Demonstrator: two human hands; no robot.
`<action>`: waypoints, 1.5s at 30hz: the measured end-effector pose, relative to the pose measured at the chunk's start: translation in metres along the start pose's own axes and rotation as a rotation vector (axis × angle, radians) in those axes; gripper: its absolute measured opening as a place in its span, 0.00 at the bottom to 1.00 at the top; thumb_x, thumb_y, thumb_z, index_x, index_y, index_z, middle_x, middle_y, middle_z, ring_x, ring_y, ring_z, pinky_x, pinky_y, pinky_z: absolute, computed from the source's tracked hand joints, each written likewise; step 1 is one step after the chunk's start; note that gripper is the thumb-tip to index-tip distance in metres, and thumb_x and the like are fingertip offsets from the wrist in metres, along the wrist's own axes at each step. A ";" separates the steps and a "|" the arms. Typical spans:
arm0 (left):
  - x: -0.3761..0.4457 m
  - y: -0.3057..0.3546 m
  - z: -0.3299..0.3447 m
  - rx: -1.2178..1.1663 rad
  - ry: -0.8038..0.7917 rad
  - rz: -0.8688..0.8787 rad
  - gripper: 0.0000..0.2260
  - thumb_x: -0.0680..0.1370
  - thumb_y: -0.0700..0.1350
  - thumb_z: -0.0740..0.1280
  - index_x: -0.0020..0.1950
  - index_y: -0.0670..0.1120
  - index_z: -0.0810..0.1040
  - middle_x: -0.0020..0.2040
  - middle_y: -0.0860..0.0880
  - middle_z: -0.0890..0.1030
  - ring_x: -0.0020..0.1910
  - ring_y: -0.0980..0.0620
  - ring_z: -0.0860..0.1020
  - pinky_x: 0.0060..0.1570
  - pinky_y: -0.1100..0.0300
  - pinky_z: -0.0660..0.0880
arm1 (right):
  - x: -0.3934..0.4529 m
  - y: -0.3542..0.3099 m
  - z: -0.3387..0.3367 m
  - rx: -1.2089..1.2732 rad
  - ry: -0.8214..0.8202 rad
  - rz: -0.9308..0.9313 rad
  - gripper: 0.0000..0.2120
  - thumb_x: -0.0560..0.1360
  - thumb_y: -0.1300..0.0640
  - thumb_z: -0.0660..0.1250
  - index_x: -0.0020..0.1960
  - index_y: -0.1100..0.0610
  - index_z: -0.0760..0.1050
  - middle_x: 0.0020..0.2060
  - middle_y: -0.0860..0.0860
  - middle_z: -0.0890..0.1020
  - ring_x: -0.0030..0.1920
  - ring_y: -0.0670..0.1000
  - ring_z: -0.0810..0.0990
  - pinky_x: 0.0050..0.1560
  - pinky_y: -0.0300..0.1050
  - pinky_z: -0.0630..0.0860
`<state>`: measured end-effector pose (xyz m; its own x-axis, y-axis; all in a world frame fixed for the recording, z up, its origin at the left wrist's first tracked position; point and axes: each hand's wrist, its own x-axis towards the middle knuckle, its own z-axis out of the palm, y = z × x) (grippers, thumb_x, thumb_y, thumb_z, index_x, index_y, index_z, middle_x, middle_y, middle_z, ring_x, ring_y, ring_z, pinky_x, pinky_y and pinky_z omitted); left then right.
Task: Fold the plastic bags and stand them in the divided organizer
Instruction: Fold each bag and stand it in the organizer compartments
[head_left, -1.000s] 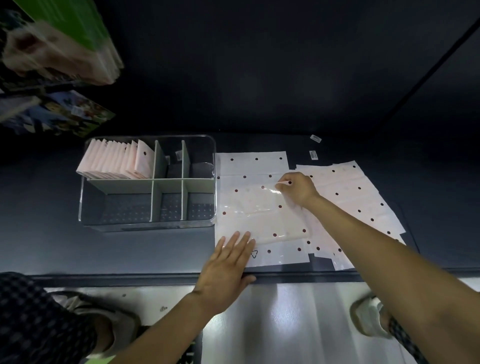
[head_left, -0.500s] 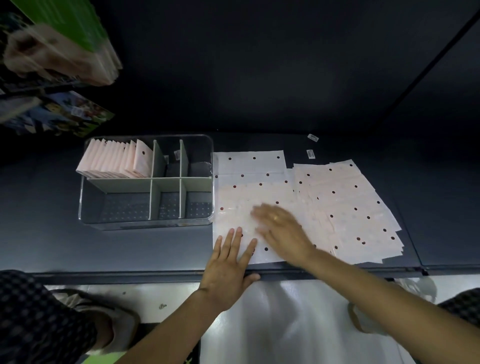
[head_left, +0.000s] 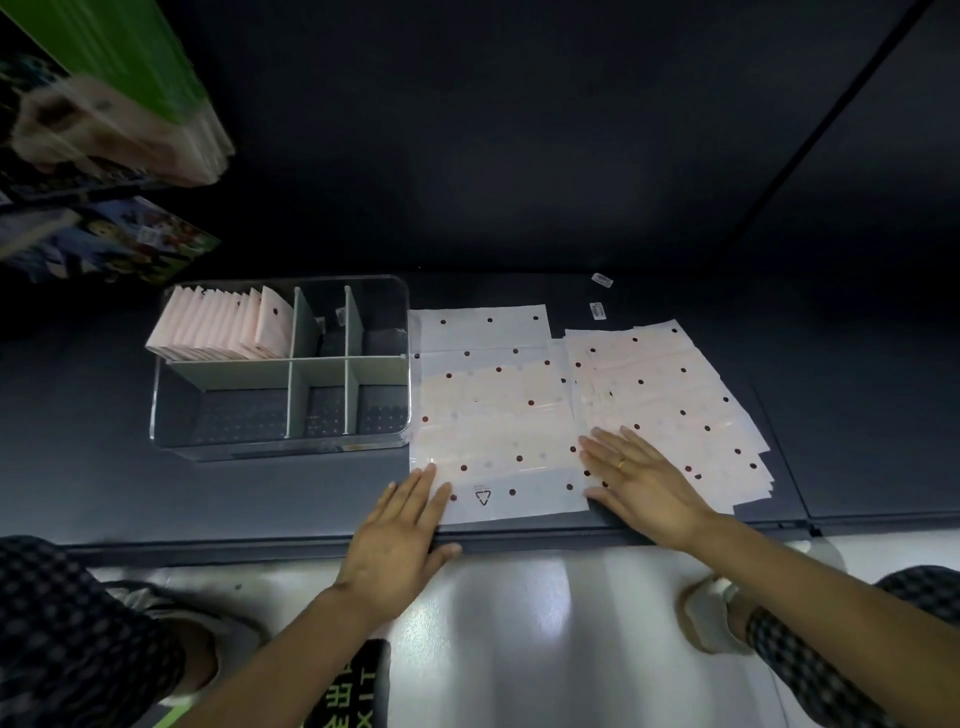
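A white dotted plastic bag (head_left: 493, 415) lies flat on the dark shelf, just right of the clear divided organizer (head_left: 280, 447). My left hand (head_left: 400, 540) lies flat with straight fingers on the bag's near left corner. My right hand (head_left: 639, 483) presses flat on the bag's near right edge, partly over the neighbouring stack. Several folded pink bags (head_left: 223, 327) stand upright in the organizer's far left compartment. A fanned stack of unfolded dotted bags (head_left: 670, 395) lies to the right.
The organizer's other compartments hold no bags. Two small labels (head_left: 597, 296) lie on the shelf behind the bags. Packaged goods (head_left: 104, 130) hang at the upper left. The shelf's front edge (head_left: 519, 540) runs under my hands; my shoes show on the floor below.
My right hand let go of the bag's far part, swept back toward me over the bag and then slid to its near right edge. My left hand stayed at the near left corner.
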<state>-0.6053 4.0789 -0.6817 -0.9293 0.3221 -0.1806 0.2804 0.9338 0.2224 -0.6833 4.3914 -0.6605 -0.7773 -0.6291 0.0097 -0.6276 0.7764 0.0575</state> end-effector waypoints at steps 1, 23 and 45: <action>0.001 -0.001 -0.003 -0.027 0.003 -0.004 0.30 0.80 0.61 0.54 0.77 0.47 0.55 0.78 0.48 0.47 0.77 0.48 0.48 0.71 0.52 0.36 | 0.005 -0.002 -0.001 0.035 0.039 0.010 0.18 0.74 0.47 0.67 0.53 0.60 0.82 0.58 0.54 0.80 0.60 0.55 0.78 0.63 0.58 0.71; 0.046 -0.012 -0.025 -0.381 0.001 -0.025 0.20 0.75 0.55 0.68 0.63 0.51 0.70 0.71 0.54 0.66 0.70 0.53 0.62 0.67 0.61 0.59 | 0.037 -0.007 -0.013 0.526 -0.231 0.089 0.10 0.80 0.54 0.57 0.58 0.53 0.74 0.54 0.47 0.79 0.57 0.47 0.74 0.56 0.40 0.70; 0.032 0.052 -0.012 -0.410 0.313 -0.130 0.29 0.81 0.53 0.55 0.78 0.48 0.47 0.78 0.51 0.43 0.75 0.56 0.38 0.74 0.57 0.44 | 0.095 0.003 0.004 0.803 -0.294 0.624 0.09 0.79 0.55 0.60 0.49 0.58 0.76 0.55 0.52 0.80 0.58 0.52 0.75 0.59 0.44 0.71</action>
<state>-0.6235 4.1356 -0.6645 -0.9950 0.0872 0.0487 0.0992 0.8050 0.5850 -0.7592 4.3345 -0.6631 -0.8847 -0.1588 -0.4382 0.1258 0.8239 -0.5526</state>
